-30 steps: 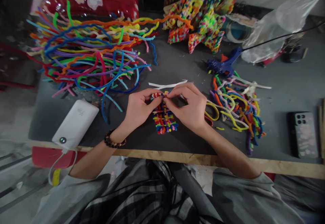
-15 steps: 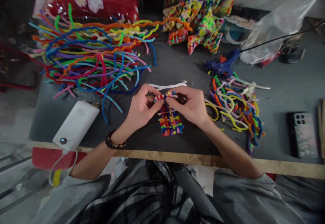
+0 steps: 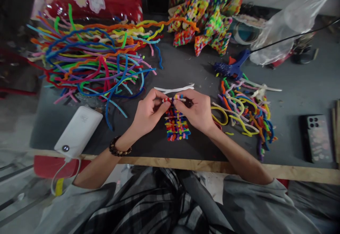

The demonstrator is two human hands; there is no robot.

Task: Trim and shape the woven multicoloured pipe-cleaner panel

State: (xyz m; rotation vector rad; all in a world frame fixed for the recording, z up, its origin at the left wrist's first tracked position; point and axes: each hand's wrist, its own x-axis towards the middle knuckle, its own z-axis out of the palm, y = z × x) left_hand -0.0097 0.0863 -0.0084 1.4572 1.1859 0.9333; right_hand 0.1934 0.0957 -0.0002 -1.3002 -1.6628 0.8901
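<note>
A small woven patch of many-coloured pipe cleaners (image 3: pixel 176 125) lies on the dark tabletop (image 3: pixel 186 71) just in front of me. My left hand (image 3: pixel 148 112) pinches its far edge from the left, fingers closed on the weave. From the right, my right hand (image 3: pixel 198 110) pinches the same far edge, thumb and forefinger closed on a strand end. Both hands meet at the top of the patch. A white pipe cleaner (image 3: pixel 174 89) lies just beyond my fingers.
A big heap of long coloured pipe cleaners (image 3: pixel 92 62) fills the left. Shorter cut pieces (image 3: pixel 244 112) lie at right, behind them a blue glue gun (image 3: pixel 232 67). Finished woven shapes (image 3: pixel 204 21) sit at the back. A white power bank (image 3: pixel 78 131) lies left, a phone (image 3: pixel 317 138) right.
The woven patch has shifted slightly right and shows more from under my right hand. Both hands keep pinching its far edge with small finger movements.
</note>
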